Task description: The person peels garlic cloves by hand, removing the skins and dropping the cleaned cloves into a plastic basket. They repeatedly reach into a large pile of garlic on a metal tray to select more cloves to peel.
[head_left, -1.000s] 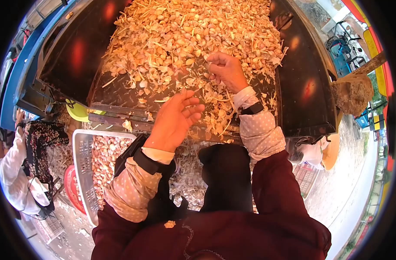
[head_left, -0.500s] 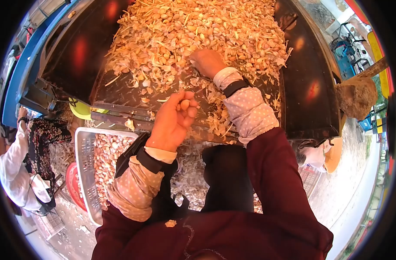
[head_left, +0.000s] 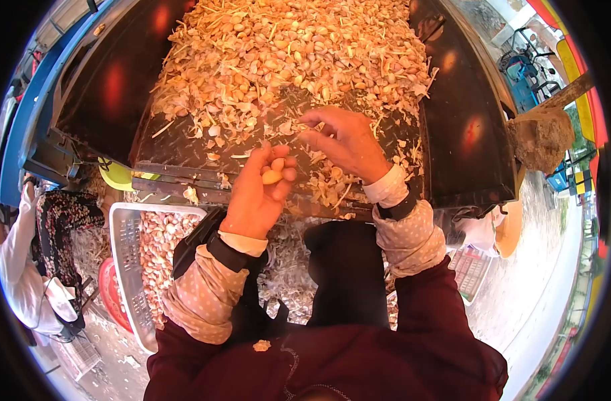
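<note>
At the lower lip of the dark metal bed [head_left: 185,144], the left hand [head_left: 252,200] curls half closed around a few garlic cloves [head_left: 273,175]. Just beside it the right hand [head_left: 349,142] hovers below the garlic heap [head_left: 298,47], thumb and forefinger nearly meeting; whether they pinch anything, I cannot tell.

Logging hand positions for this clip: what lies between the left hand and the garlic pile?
Head view: dark tread plate scattered with loose garlic skins lies between the left hand, cupping cloves, and the garlic pile.
</note>
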Tool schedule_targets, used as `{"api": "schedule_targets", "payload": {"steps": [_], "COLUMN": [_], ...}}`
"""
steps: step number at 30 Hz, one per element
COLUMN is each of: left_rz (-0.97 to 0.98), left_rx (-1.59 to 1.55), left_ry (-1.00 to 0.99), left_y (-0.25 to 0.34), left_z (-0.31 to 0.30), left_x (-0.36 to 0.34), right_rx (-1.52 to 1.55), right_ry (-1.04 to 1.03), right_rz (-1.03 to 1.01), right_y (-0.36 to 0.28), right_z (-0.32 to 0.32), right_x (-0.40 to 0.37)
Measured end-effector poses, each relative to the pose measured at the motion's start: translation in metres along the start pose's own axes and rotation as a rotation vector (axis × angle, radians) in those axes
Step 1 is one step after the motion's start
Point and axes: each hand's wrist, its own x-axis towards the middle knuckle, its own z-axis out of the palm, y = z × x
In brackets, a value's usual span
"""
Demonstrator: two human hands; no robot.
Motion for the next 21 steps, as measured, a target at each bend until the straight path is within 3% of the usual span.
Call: {"api": "schedule_targets", "payload": {"steps": [1, 3, 7, 9, 11, 13, 14, 15, 17, 21], "left_rz": [-0.008, -0.022, -0.002, 0.009, 0.029, 0.039, 0.048, 0.046, 0.064, 0.069], "left_rx": [0.044, 0.088, 0.074, 0.071, 0.095, 0.112, 0.129, 0.129, 0.159, 0.188], "left_ry": [-0.008, -0.018, -0.016, -0.035, 0.042, 0.036, 0.030, 0.029, 0.000, -0.016], "left_y": [0.002, 0.002, 0.003, 0.004, 0.004, 0.004, 0.003, 0.002, 0.002, 0.003], "left_z": [0.000, 0.001, 0.001, 0.003, 0.005, 0.008, 0.008, 0.008, 0.009, 0.006], "left_x": [0.000, 0.000, 0.002, 0.003, 0.000, -0.001, -0.002, -0.002, -0.003, -0.003], "right_rx": [0.146, 0.031, -0.258, -0.716, -0.649, -0.279, -0.124, -0.126, -0.119, -0.040], "right_ry": [0.007, 0.202, 0.154, -0.137, -0.210, -0.370, -0.398, -0.398, -0.001, 0.132], "right_rz": [0.283, 0.428, 0.214, 0.211, 0.216, -0.060, 0.173, 0.175, 0.329, 0.370], "right_y": [0.020, 0.069, 0.088, 0.083, 0.062, 0.054, 0.046, 0.054, 0.081, 0.096], "right_z": [-0.009, -0.021, -0.007, 0.002, -0.004, -0.016, -0.026, -0.027, -0.029, -0.013], "right_x": [-0.002, -0.003, -0.004, -0.008, -0.011, -0.014, -0.011, -0.010, 0.007, 0.051]}}
